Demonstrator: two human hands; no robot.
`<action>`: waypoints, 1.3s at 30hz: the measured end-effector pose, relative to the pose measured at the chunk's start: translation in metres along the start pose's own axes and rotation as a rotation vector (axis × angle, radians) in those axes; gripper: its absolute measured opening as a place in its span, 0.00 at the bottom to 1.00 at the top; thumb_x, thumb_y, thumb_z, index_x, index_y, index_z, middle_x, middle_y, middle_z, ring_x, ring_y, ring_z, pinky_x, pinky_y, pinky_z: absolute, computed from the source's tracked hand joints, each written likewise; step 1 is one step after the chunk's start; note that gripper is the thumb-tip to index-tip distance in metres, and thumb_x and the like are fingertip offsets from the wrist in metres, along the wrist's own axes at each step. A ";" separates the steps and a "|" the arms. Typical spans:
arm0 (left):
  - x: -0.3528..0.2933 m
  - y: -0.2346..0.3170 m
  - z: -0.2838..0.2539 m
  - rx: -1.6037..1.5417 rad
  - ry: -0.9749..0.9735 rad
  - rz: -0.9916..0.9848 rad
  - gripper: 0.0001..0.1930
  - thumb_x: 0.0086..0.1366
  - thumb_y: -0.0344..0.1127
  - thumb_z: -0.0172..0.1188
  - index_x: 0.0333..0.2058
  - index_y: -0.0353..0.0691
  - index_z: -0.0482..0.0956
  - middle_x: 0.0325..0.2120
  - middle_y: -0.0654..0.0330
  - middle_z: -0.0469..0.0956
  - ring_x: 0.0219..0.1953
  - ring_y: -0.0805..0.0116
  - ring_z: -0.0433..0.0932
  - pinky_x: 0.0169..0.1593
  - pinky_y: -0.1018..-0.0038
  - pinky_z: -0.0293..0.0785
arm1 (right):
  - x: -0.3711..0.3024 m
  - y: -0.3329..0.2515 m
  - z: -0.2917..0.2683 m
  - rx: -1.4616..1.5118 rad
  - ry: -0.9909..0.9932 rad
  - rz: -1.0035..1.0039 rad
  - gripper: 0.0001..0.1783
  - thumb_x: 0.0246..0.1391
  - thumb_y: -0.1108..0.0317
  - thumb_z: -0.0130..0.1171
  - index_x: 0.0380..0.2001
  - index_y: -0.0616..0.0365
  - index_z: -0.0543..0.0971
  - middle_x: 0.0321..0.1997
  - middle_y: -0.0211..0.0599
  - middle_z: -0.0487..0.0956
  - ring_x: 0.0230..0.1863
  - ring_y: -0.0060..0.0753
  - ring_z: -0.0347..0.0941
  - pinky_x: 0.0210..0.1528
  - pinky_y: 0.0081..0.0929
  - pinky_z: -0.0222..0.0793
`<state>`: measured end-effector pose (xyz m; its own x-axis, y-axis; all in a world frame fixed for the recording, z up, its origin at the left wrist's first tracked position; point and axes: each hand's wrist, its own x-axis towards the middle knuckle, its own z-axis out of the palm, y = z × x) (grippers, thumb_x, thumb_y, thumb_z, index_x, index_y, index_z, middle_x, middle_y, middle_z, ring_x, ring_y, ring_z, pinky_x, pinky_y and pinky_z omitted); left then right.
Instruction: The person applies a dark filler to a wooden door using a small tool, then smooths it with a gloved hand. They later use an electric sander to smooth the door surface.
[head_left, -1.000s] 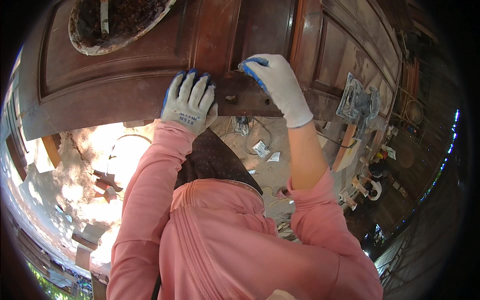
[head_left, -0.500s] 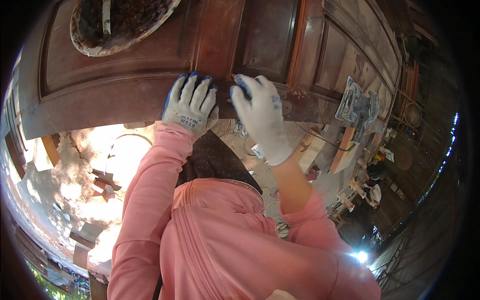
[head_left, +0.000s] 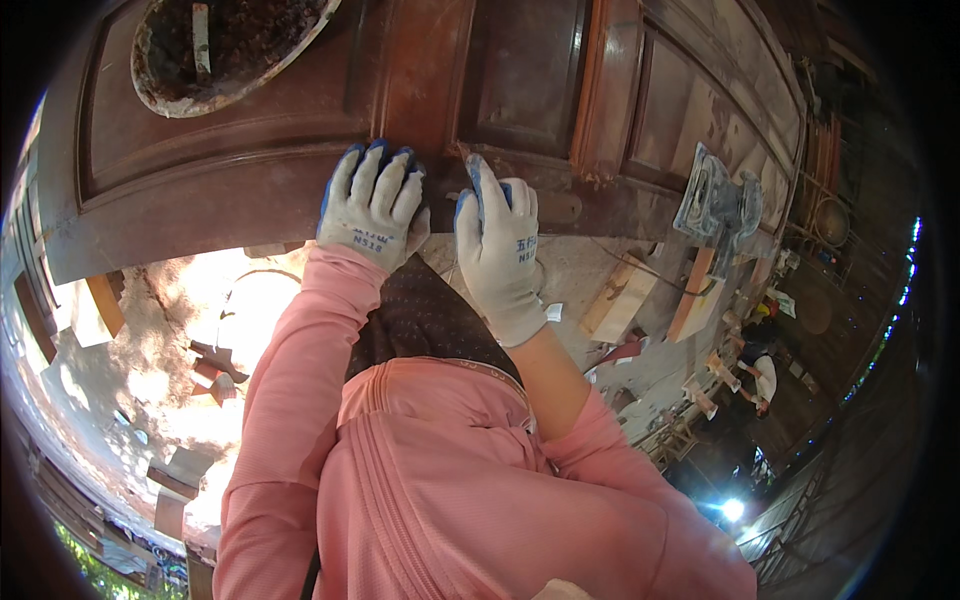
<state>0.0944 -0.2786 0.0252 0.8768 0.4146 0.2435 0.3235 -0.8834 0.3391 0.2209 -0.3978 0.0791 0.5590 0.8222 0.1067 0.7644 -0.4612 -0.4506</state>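
Partner: What's different on your feed?

Me: Mostly the right hand [head_left: 503, 245]. A second ago its wrist was higher and farther right, with the glove bent in toward the panel corner. Now the wrist sits lower, near the centre of the frame, and the fingers point up from below.

Partner: And the left?

Me: Practically unmoved. The left hand [head_left: 372, 200] lies flat, left of centre, on the near rail of the wooden door [head_left: 240, 200], fingers a little apart and wrapped round nothing that I can see. I read it as a brace.

Partner: Is the right one gripping something?

Me: I can't tell. The forefinger reaches out, the other fingers curl and the thumb stands off to the left; anything small between them would be hidden from me. The fingertip is at or just beside the lower-left corner of the recessed panel [head_left: 520, 90], at upper centre. I can't confirm contact.

Partner: So what does the shift mean for the work?

Me: My judgement is that attention remains on that same corner, only from a lower angle, with the forefinger leading. The door spans the top of the frame.

Partner: Anything else on it?

Me: The crusted oval basin [head_left: 150, 75] at upper left, a pale strip [head_left: 201, 40] lying in it, and a dusty grey tool [head_left: 715, 205] at right, well apart from both gloves.
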 end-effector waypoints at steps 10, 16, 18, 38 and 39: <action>-0.001 0.000 0.003 0.002 0.043 0.006 0.25 0.56 0.44 0.65 0.52 0.41 0.78 0.59 0.53 0.74 0.63 0.46 0.70 0.70 0.45 0.62 | 0.015 0.002 -0.017 0.036 -0.093 -0.012 0.18 0.57 0.72 0.60 0.52 0.61 0.81 0.37 0.45 0.74 0.40 0.50 0.69 0.44 0.46 0.70; 0.000 0.001 0.002 0.005 0.016 0.005 0.26 0.56 0.43 0.65 0.53 0.41 0.77 0.58 0.53 0.74 0.63 0.46 0.70 0.70 0.45 0.63 | 0.014 0.006 -0.015 0.090 -0.082 0.038 0.17 0.57 0.73 0.61 0.50 0.61 0.83 0.38 0.46 0.75 0.40 0.51 0.69 0.45 0.47 0.69; -0.001 0.001 0.003 0.001 0.017 0.011 0.26 0.56 0.43 0.65 0.53 0.42 0.77 0.58 0.53 0.74 0.63 0.46 0.70 0.70 0.45 0.63 | 0.013 0.006 -0.014 0.085 -0.089 0.018 0.17 0.57 0.73 0.60 0.49 0.61 0.83 0.38 0.46 0.75 0.40 0.51 0.69 0.45 0.46 0.69; 0.000 0.001 0.000 -0.008 0.017 -0.001 0.26 0.56 0.42 0.65 0.53 0.41 0.77 0.58 0.53 0.74 0.63 0.46 0.70 0.70 0.45 0.63 | 0.024 0.011 -0.028 0.033 -0.081 0.085 0.12 0.56 0.71 0.60 0.43 0.60 0.85 0.36 0.45 0.77 0.40 0.52 0.71 0.44 0.47 0.71; 0.000 0.001 0.001 -0.006 0.019 -0.001 0.26 0.56 0.42 0.65 0.53 0.41 0.77 0.58 0.53 0.74 0.63 0.46 0.70 0.70 0.46 0.63 | 0.024 0.010 -0.028 0.035 -0.076 0.071 0.12 0.56 0.71 0.60 0.42 0.61 0.85 0.36 0.45 0.78 0.40 0.52 0.71 0.44 0.47 0.71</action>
<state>0.0948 -0.2798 0.0250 0.8694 0.4199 0.2604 0.3223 -0.8815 0.3451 0.2517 -0.3920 0.1022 0.5848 0.8112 0.0068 0.7112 -0.5086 -0.4853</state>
